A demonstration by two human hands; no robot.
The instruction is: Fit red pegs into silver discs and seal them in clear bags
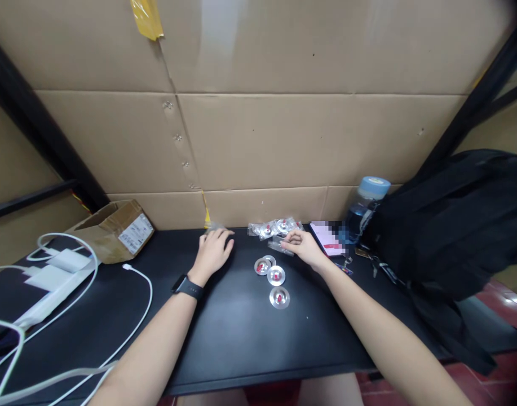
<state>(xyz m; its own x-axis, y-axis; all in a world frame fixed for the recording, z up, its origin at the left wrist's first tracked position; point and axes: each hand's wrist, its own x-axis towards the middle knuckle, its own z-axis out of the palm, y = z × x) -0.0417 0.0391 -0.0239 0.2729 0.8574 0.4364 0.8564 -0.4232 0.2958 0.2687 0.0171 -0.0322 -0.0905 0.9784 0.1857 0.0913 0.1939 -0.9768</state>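
Four round silvery metal discs with red centres (276, 276) lie loose at the centre of the frame, two of them overlapping. Just above them sit at least two similar discs in crinkled clear plastic wrapping (283, 225). The right hand (304, 246), right of centre, pinches one flat clear plastic sleeve (279, 246) between thumb and closed fingers. The left hand (213, 252), left of centre, is loosely spread, palm down, gripping nothing visible.

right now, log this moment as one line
left hand: open, by clear plastic | right hand: pinching clear bag | silver discs: loose on black table
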